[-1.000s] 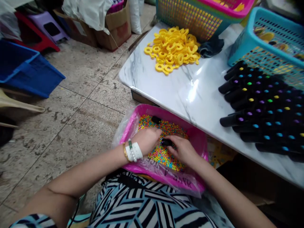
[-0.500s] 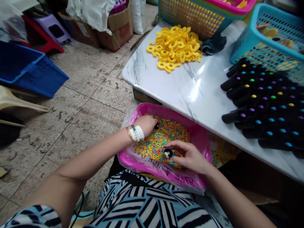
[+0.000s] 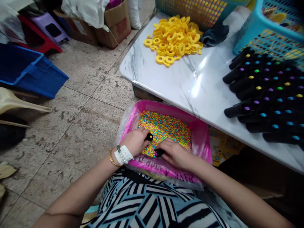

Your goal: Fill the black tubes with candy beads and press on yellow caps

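Left hand (image 3: 136, 141) closes on a black tube (image 3: 149, 136), yellow dot showing, over the tray's middle; right hand (image 3: 174, 152), just beside at three o'clock, grips a dark tube (image 3: 159, 152) down in the colourful beads (image 3: 166, 125). Both work inside the plastic-lined pink tray (image 3: 203, 136). Out at one o'clock, yellow ring pieces (image 3: 174, 39) heap on the marble-patterned table (image 3: 163, 76); at two o'clock, black tubes (image 3: 268, 95) lie stacked beside a blue basket (image 3: 282, 38).

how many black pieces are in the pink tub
2: one black piece at the left hand's fingertips, a second black piece partly covered by the right hand. More could be buried in the small coloured balls.
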